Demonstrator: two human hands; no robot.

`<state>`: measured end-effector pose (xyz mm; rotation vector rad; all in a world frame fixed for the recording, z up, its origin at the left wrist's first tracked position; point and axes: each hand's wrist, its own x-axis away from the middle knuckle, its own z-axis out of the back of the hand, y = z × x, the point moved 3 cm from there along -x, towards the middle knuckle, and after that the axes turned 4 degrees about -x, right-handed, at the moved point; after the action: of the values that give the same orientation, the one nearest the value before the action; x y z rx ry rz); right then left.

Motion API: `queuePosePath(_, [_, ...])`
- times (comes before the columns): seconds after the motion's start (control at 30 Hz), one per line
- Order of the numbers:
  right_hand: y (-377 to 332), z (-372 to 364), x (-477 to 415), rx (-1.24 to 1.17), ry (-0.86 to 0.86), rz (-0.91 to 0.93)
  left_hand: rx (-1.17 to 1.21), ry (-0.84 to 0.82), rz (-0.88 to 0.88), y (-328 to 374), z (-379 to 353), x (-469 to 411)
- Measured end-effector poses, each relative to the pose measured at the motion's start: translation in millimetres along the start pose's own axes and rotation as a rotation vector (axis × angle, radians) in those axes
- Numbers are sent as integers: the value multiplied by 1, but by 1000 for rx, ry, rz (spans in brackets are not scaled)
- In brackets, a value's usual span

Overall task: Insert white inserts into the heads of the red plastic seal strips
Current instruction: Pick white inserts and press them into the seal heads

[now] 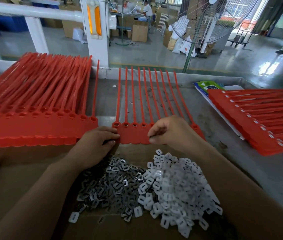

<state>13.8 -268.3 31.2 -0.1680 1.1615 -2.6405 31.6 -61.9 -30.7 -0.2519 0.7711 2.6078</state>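
**Both hands on the middle row of strips**

I'm looking down on a grey surface (106, 96) with a row of red strips (132, 135) lying in the middle. Their long tails point away from me, and their heads and flat tabs, joined side by side, sit closest to me.

My left hand (93, 146) is at the row's left edge, with its fingers (114, 135) curled against the first tab and gripping it. My right hand (170, 134) lies over the row further right and covers several heads. Its thumb and forefinger are pinched together on a tab's lower edge. I cannot tell whether a small piece sits between them.

The four heads between my hands show something pale in their slots. One head shows beyond my right hand, but I cannot make out its slot.

Just beneath my forearms, a heap of white inserts (177, 187) rests on a cardboard sheet (24, 179). It touches a heap of grey metal clips (113, 181) on its left.

A thick stack of red strips (33, 129) lies to the left of the row. Another stack (258, 122) lies well to the right, turned sideways, with pale pieces in its heads.

A standing fan (206, 19) is beyond the far edge.
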Motion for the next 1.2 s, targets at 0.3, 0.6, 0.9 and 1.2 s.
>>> queuePosePath(0.3, [26,18,-36,-27,178,-187,-9,6,-6,-3,-1,-1])
queuePosePath(0.6, [35,7,-53,87,215,-168,-18,-2,-8,-2,0,-1])
queuePosePath(0.9, [40,9,-55,91,163,-163,-23,5,-18,-1,0,-2])
queuePosePath(1.2, [36,5,-53,215,140,-78,-13,7,-19,1,1,0])
